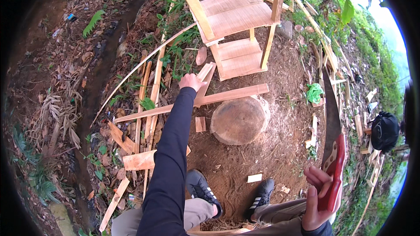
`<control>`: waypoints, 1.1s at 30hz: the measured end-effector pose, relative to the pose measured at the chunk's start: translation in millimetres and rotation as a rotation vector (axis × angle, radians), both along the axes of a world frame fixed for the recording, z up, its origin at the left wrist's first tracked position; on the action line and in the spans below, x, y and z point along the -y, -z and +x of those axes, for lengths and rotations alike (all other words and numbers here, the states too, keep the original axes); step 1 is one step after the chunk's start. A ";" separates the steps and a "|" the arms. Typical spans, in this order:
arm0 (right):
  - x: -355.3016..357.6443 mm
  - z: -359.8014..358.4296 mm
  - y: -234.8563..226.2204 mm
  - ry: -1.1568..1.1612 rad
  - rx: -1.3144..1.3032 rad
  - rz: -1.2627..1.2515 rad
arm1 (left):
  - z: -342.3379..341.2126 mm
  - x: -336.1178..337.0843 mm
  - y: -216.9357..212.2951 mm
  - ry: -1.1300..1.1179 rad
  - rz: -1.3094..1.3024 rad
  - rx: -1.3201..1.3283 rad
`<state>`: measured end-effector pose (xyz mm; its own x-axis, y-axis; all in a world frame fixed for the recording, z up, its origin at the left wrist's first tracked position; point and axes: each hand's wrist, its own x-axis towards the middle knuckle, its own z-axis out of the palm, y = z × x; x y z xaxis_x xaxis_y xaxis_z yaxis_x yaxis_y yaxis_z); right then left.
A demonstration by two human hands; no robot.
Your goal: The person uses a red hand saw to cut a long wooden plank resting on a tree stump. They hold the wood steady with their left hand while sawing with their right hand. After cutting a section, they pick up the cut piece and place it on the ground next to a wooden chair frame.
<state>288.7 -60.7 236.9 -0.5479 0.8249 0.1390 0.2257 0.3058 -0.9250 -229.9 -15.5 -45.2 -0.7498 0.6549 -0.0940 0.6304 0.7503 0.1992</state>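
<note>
My right hand [318, 196] is closed round the red handle of a handsaw [333, 109], whose dark blade points up and away from me at the right. My left hand [191, 81] reaches forward, its fingers closed on a short wooden board [206, 73] on the ground; the fingertips are partly hidden. Just nearer, a long wooden strip [236, 94] lies across a round tree stump [240, 120], under my left forearm. Beyond the stump stands a two-tiered wooden frame [236, 13] with plank shelves and upright posts.
Several loose wood strips [156, 83] and offcuts [139, 161] lie on the left. A small block [200, 124] sits beside the stump. Green plastic [314, 93] and a black bag [385, 131] are at the right. A narrow ditch [98, 74] runs along the left.
</note>
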 end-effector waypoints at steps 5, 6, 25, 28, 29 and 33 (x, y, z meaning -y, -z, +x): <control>-12.7 1.2 -3.3 -0.062 0.101 0.003 | 0.3 -13.4 31.3 -0.009 0.211 -0.116; -16.5 1.8 -0.2 -0.071 0.096 0.029 | 2.8 -17.6 30.2 0.009 0.216 -0.101; -16.6 -3.0 -10.7 -0.070 0.118 -0.059 | -2.6 -1.5 44.4 0.133 -0.122 0.136; -17.8 -2.1 -11.9 -0.126 0.132 -0.038 | -26.0 16.5 44.7 0.029 -0.390 0.454; -16.9 -3.1 -12.8 -0.125 0.118 -0.053 | -31.7 37.1 50.7 0.133 -0.387 0.352; -14.9 -2.4 -11.9 -0.068 0.078 -0.061 | -2.2 50.1 45.0 0.259 -0.351 0.327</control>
<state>286.3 -45.8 248.8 -0.6098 0.7913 0.0444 0.2789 0.2667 -0.9225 -232.2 -65.6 -90.2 -0.4637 0.7016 -0.5411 0.7504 0.6357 0.1811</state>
